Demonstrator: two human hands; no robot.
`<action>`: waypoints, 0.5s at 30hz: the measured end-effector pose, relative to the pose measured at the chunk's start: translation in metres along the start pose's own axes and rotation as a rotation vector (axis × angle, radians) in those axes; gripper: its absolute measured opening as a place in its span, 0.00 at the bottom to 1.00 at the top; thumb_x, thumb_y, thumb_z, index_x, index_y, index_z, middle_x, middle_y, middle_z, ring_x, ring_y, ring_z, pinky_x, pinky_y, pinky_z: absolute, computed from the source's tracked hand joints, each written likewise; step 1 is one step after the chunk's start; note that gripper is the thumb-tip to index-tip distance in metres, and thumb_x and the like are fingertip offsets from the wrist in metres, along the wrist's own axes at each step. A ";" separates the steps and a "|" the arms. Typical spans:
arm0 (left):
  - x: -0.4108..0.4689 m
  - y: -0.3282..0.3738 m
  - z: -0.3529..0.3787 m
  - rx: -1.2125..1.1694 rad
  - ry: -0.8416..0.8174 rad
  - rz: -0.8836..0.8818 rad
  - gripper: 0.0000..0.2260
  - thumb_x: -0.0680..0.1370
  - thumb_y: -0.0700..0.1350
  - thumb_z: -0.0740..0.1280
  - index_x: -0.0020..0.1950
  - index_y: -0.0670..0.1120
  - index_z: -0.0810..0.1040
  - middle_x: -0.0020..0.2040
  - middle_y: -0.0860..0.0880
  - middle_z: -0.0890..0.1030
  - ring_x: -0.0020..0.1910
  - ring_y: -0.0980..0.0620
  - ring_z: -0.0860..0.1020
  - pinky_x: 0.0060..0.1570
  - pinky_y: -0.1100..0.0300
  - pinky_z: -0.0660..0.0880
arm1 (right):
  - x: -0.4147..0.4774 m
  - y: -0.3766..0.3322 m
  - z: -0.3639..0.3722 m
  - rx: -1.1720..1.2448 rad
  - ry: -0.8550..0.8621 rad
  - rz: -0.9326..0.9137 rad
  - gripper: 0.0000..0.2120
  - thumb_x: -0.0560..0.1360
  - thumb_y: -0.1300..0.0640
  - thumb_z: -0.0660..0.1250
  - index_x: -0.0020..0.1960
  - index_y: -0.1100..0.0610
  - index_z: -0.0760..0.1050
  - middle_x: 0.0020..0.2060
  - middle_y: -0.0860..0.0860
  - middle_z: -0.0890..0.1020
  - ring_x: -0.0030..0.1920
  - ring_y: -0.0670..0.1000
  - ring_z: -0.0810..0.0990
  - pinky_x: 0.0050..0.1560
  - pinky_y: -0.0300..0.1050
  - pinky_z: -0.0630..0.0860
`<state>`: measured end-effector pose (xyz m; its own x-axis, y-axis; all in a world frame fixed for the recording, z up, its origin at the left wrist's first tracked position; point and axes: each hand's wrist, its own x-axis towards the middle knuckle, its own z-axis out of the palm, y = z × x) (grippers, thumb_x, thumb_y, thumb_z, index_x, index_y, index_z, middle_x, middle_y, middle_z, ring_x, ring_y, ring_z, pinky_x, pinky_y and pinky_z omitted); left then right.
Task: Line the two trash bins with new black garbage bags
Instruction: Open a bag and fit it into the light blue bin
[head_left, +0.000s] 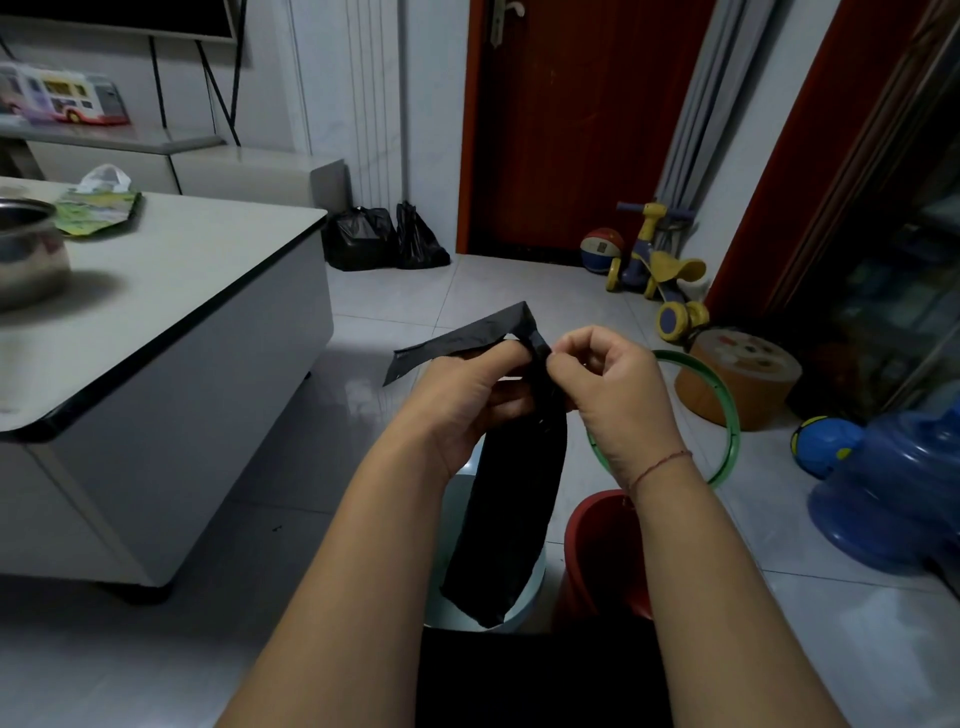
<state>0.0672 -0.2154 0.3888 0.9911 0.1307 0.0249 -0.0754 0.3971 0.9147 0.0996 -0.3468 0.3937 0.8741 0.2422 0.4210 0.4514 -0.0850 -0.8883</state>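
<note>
A folded black garbage bag (511, 499) hangs in front of me, its top bent over to the left in a flat strip. My left hand (470, 400) grips the bag just under that bend. My right hand (605, 379) pinches the bag's top edge between thumb and fingers, right beside the left hand. Below the bag stands a pale grey-white trash bin (535, 582), mostly hidden by the bag and my arm. A red trash bin (597, 545) stands to its right, partly behind my right forearm.
A white low table (171, 291) with a steel pot (26, 254) fills the left. A green ring (727, 415) lies on the floor by a round stool (743, 374). A blue water jug (893, 488), balls and a toy scooter (660, 265) crowd the right. Filled black bags (384, 239) sit by the door.
</note>
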 end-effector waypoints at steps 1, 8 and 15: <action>0.000 0.000 0.000 -0.009 0.001 -0.005 0.06 0.72 0.39 0.70 0.47 0.38 0.83 0.44 0.42 0.84 0.45 0.44 0.84 0.41 0.58 0.80 | 0.000 0.000 0.000 0.010 -0.008 -0.001 0.07 0.72 0.59 0.68 0.37 0.49 0.76 0.32 0.47 0.79 0.36 0.47 0.78 0.36 0.36 0.75; 0.005 -0.003 -0.001 -0.116 0.009 -0.048 0.06 0.72 0.40 0.71 0.47 0.40 0.82 0.43 0.44 0.85 0.43 0.48 0.84 0.44 0.57 0.81 | 0.001 0.001 0.002 0.168 -0.041 0.032 0.09 0.70 0.57 0.67 0.34 0.46 0.78 0.30 0.43 0.79 0.36 0.43 0.78 0.36 0.35 0.75; 0.007 -0.001 -0.002 -0.227 0.055 -0.099 0.01 0.74 0.38 0.68 0.44 0.43 0.79 0.35 0.48 0.83 0.34 0.54 0.83 0.34 0.63 0.79 | 0.006 0.004 0.000 0.432 0.046 0.171 0.13 0.71 0.59 0.63 0.30 0.49 0.78 0.28 0.44 0.80 0.32 0.42 0.79 0.37 0.38 0.75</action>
<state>0.0743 -0.2128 0.3876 0.9879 0.1276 -0.0883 -0.0067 0.6033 0.7975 0.1069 -0.3457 0.3933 0.9408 0.2158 0.2614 0.1930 0.2928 -0.9365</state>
